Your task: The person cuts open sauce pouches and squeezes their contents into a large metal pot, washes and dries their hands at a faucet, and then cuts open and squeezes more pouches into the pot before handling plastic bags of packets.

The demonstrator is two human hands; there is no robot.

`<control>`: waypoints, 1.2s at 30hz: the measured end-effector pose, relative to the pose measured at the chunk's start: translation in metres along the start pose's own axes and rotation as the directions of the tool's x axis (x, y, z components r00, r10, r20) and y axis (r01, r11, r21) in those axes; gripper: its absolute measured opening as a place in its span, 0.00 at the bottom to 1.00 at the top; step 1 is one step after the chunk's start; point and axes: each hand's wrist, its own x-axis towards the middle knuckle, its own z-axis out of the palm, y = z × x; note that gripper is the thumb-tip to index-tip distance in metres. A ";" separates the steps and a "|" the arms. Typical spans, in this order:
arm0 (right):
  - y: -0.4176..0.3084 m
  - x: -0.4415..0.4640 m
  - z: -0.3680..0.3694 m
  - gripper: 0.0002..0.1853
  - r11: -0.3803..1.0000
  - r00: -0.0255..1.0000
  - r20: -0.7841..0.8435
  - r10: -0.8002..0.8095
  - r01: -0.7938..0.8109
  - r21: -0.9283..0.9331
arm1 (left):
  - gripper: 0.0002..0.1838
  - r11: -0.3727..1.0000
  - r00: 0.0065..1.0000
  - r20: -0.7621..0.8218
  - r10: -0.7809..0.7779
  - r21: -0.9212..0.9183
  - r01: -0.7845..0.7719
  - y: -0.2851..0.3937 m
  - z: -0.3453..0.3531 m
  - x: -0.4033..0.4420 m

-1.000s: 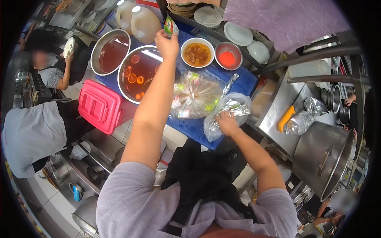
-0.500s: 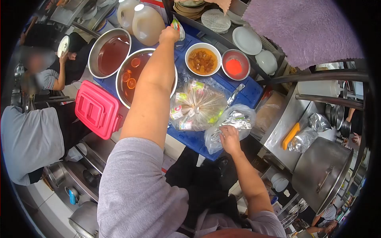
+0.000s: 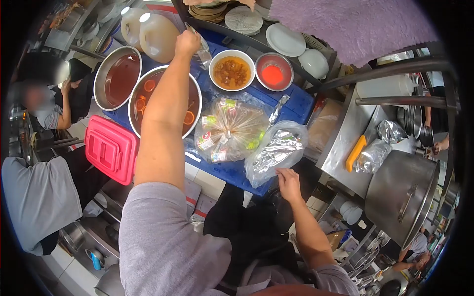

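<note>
My left hand (image 3: 187, 43) reaches out over the back of the blue table (image 3: 232, 175), closed on a small clear packet (image 3: 202, 53), beside a large jug (image 3: 158, 38). Near the front right edge, my right hand (image 3: 289, 182) has its thumb and fingertips together at the rim of a plastic bag (image 3: 261, 167) with a foil-wrapped item (image 3: 284, 143) in it. Left of that bag sits a knotted clear bag (image 3: 229, 130) with labelled packs inside. My left forearm crosses a steel bowl (image 3: 197, 106) of red liquid with orange slices.
A second bowl of red liquid (image 3: 121, 79) and a pink lidded box (image 3: 111, 148) stand left. Behind the bags are a white bowl of brown pieces (image 3: 232, 70) and a bowl with red contents (image 3: 274, 74). A large pot (image 3: 397, 197) stands right; co-workers are at left and far right.
My right hand has drawn back from the top of the foil to the bag's near edge. My left hand has stayed extended with the packet, which has turned. The view has shifted slightly.
</note>
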 end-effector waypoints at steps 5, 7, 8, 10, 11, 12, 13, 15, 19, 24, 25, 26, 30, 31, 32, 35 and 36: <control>-0.021 0.004 -0.022 0.12 1.000 0.997 -0.082 0.000 0.002 0.031 | 0.24 0.980 0.981 0.027 0.191 0.057 -0.193 0.024 -0.054 -0.028; -0.030 0.004 -0.033 0.12 0.995 0.995 -0.101 0.010 0.000 0.101 | 0.23 0.965 0.967 0.049 0.249 0.067 -0.252 0.045 -0.086 -0.054; -0.035 0.004 -0.038 0.12 0.986 0.994 -0.106 0.020 -0.002 0.168 | 0.22 0.951 0.953 0.074 0.294 0.077 -0.299 0.059 -0.107 -0.072; -0.048 0.003 -0.047 0.12 0.968 0.994 -0.107 0.038 -0.011 0.249 | 0.19 0.919 0.921 0.022 0.388 0.061 -0.389 0.092 -0.142 -0.116; -0.055 0.001 -0.051 0.12 0.946 0.994 -0.086 0.060 -0.030 0.322 | 0.19 0.901 0.902 0.077 0.424 0.065 -0.429 0.109 -0.158 -0.136; -0.061 0.002 -0.055 0.12 0.944 0.993 -0.103 0.051 -0.014 0.329 | 0.19 0.882 0.881 0.130 0.456 0.069 -0.466 0.126 -0.175 -0.155; -0.067 0.003 -0.057 0.12 0.908 0.998 -0.041 0.053 -0.031 0.418 | 0.18 0.837 0.833 0.184 0.522 0.080 -0.542 0.141 -0.191 -0.173; -0.076 0.002 -0.062 0.15 0.836 1.000 -0.009 -0.002 0.007 0.549 | 0.17 0.783 0.775 0.201 0.599 0.052 -0.619 0.172 -0.215 -0.214; -0.083 -0.004 -0.078 0.30 0.652 0.999 0.044 -0.032 -0.012 0.758 | 0.14 0.665 0.634 0.298 0.714 -0.006 -0.747 0.252 -0.262 -0.325; -0.074 -0.080 -0.144 0.39 -0.103 0.985 0.093 -0.143 -0.108 0.989 | 0.13 0.429 0.365 0.328 0.871 -0.151 -0.890 0.355 -0.270 -0.479; -0.060 -0.100 -0.158 0.43 -0.175 0.973 0.082 -0.217 -0.121 0.977 | 0.13 0.402 0.328 0.368 0.870 -0.145 -0.904 0.374 -0.266 -0.507; -0.048 -0.125 -0.171 0.47 -0.244 0.955 0.059 -0.289 -0.133 0.961 | 0.13 0.456 0.339 0.442 0.830 -0.190 -0.869 0.397 -0.271 -0.545; -0.027 -0.241 -0.247 0.54 -0.275 0.900 -0.179 -0.397 0.069 0.959 | 0.13 0.183 0.066 0.380 0.923 -0.281 -0.942 0.459 -0.262 -0.660; -0.016 -0.266 -0.259 0.54 -0.274 0.903 -0.209 -0.375 0.107 0.956 | 0.12 0.116 -0.005 0.348 0.937 -0.327 -0.938 0.475 -0.259 -0.686; -0.007 -0.290 -0.271 0.52 -0.294 0.903 -0.285 -0.322 0.191 0.937 | 0.12 0.083 -0.040 0.340 0.940 -0.340 -0.937 0.490 -0.254 -0.709; 0.023 -0.346 -0.302 0.47 -0.407 0.858 -0.505 -0.094 0.429 0.806 | 0.15 -0.141 -0.244 0.249 0.937 -0.369 -0.919 0.538 -0.241 -0.760; 0.036 -0.363 -0.314 0.45 -0.437 0.828 -0.560 0.021 0.511 0.740 | 0.15 -0.165 -0.266 0.236 0.935 -0.374 -0.912 0.552 -0.232 -0.774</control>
